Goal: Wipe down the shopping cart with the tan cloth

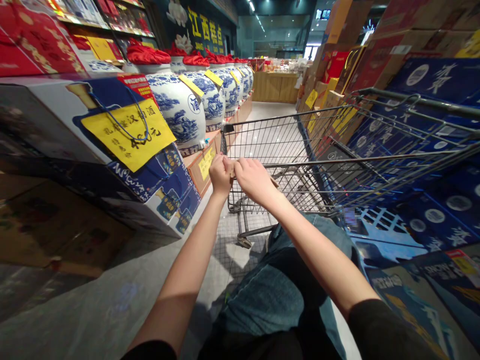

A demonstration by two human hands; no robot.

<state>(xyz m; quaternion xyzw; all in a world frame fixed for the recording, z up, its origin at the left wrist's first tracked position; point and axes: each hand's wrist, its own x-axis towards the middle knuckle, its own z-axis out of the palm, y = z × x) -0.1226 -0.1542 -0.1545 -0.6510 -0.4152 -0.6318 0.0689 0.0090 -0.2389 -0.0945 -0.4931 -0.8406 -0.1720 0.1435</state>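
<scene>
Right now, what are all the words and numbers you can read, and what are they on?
"江西糕点": the dark wall sign; letters below look like "JIANG XI", the rest blurred.
"酒": in a circle on a blue-and-white jar.
"酒" and "元": the big yellow note; its price isn't clear.
Too blurred or small for me: the smaller yellow tags and much print on the blue boxes.
</scene>
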